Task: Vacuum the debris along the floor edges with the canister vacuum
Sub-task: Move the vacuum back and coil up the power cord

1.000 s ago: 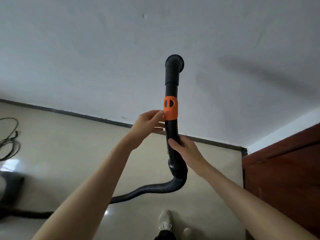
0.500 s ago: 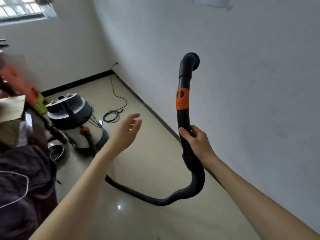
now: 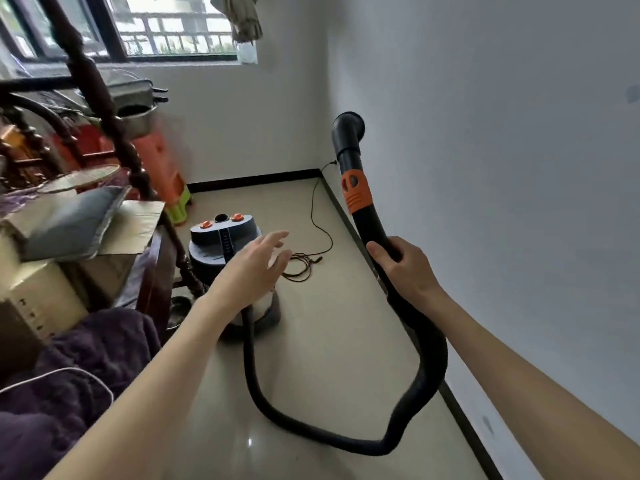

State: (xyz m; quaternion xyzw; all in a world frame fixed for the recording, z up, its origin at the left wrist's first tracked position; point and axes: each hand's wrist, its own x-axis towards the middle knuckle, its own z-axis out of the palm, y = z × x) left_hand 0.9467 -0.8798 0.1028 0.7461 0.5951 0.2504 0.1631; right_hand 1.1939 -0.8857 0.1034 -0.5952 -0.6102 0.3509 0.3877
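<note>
- The right hand [image 3: 407,268] wraps its fingers around the black handle tube [image 3: 372,223] of the vacuum hose, holding it upright with the open nozzle end [image 3: 348,128] raised at about 12 o'clock from the grip.
- An orange collar [image 3: 355,192] sits on the tube above the grip, between the hand and the nozzle end.
- The left hand [image 3: 258,266] hangs free with fingers spread and holds nothing, reaching toward 11 o'clock where the canister vacuum [image 3: 225,244] stands on the tiled floor [image 3: 329,341].
- From the grip the hose [image 3: 426,372] drops toward 6 o'clock, loops across the floor and runs back to the canister's base.
- A thin power cord [image 3: 317,216] trails from the canister toward the far corner at 12 o'clock.
- The dark skirting [image 3: 460,410] marks the floor edge along the right wall; no debris can be made out there.
- Judged stage: set-up, with no cleaning begun. The nozzle points up, away from the floor.
- Next move likely calls for the free hand to reach the canister, perhaps its orange knobs [image 3: 236,217], then lowering the nozzle to the skirting.
</note>
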